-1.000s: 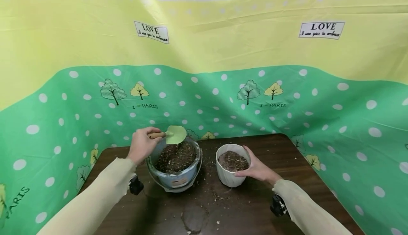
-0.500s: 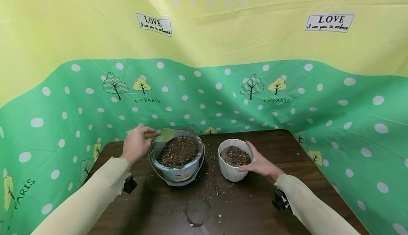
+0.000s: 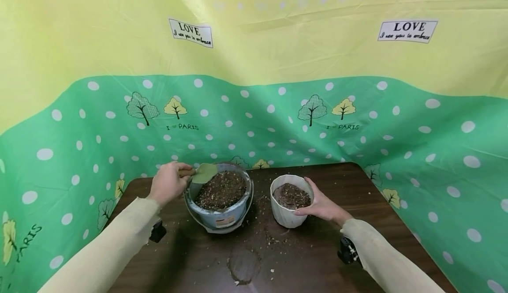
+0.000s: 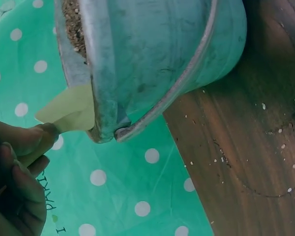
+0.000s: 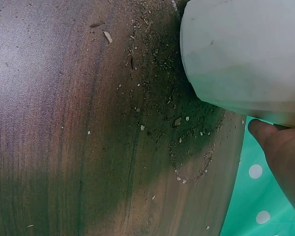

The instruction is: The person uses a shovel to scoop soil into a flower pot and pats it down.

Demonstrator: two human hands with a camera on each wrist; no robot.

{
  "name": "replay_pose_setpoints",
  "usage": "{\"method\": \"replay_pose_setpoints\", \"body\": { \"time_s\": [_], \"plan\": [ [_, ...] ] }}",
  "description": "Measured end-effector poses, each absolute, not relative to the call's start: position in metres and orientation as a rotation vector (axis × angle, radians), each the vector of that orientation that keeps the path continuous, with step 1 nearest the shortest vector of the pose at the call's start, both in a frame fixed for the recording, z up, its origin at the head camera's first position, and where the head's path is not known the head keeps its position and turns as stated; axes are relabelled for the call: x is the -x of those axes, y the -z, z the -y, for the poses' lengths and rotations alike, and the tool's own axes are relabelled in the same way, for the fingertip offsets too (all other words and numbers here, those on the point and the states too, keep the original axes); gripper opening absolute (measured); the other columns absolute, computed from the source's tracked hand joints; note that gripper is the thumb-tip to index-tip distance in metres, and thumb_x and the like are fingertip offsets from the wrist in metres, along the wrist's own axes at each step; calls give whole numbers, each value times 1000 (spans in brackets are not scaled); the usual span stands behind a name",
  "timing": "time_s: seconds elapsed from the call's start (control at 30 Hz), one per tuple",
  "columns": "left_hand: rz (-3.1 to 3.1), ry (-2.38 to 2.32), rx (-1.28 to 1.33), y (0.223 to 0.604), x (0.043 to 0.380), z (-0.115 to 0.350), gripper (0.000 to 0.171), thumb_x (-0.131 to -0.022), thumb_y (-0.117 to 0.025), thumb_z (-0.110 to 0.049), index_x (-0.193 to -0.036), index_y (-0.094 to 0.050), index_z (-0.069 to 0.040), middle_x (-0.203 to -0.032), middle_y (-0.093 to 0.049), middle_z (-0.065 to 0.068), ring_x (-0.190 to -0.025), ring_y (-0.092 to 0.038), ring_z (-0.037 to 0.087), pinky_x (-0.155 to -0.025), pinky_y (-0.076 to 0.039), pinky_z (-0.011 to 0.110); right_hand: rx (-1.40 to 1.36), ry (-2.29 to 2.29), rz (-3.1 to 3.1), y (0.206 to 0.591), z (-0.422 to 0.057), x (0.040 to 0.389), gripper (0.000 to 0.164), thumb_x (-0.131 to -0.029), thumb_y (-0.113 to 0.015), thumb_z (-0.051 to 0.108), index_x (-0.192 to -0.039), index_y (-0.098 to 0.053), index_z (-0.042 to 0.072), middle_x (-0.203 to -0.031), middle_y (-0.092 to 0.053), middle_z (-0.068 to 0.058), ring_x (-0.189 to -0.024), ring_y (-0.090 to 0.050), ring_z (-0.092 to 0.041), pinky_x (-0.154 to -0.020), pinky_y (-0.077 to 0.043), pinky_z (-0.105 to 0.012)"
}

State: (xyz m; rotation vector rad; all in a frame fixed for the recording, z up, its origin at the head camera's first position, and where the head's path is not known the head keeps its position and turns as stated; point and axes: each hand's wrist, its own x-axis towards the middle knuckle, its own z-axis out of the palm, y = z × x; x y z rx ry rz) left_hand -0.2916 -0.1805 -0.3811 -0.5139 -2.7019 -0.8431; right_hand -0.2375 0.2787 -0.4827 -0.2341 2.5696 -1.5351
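My left hand (image 3: 168, 182) grips the wooden handle of a small green trowel (image 3: 204, 173). The trowel's blade lies over the left rim of a blue-grey bucket (image 3: 222, 219), which holds dark soil (image 3: 223, 190). In the left wrist view the blade (image 4: 71, 109) overlaps the bucket's rim, and my curled fingers (image 4: 27, 189) wrap the handle. My right hand (image 3: 323, 204) holds a white faceted pot (image 3: 287, 215) by its right side, thumb at the front of the rim, other fingers mostly hidden behind. Soil (image 3: 293, 196) fills much of the pot. The right wrist view shows the pot's wall (image 5: 246, 54) beside my thumb.
Both containers stand on a dark wooden table (image 3: 301, 262). Crumbs of soil (image 3: 274, 239) are scattered between and before them, and a ring-shaped soil mark (image 3: 244, 266) lies near the front. A green and yellow printed cloth (image 3: 254, 121) hangs around the table's back and sides.
The trowel has moved left and down from above the bucket's soil to its left rim, and its blade has tilted. My right hand stays on the pot.
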Motion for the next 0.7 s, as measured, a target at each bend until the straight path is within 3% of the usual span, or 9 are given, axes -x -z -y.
{"method": "replay_pose_setpoints", "body": {
  "time_s": [0.23,0.5,0.7],
  "plan": [
    [2789,1091,462,380,292,189,25,-89,-68,-1,-113,-71,5,-98,-73,18,-55,-65,17,-42,-40,31,258,1548,-2575,481,-278,237,127,-74,-90,23,-157,4,4,-157,-10,-29,-139,-23,-48,-108,-24,-63],
    [2882,1256,353,379,291,194,29,-86,-77,-15,-107,-73,4,-85,-73,12,-63,-63,17,-52,-49,34,259,1548,-2578,483,-280,238,127,-74,-90,24,-158,4,5,-157,-8,-28,-139,-23,-48,-108,-25,-63],
    [2909,1368,287,387,288,197,30,-81,-83,-29,-99,-79,-6,-111,-71,15,-67,-55,19,-54,-42,32,273,1561,-2568,484,-280,239,127,-74,-89,22,-158,5,5,-157,-8,-28,-139,-22,-48,-108,-23,-64]
  ]
}}
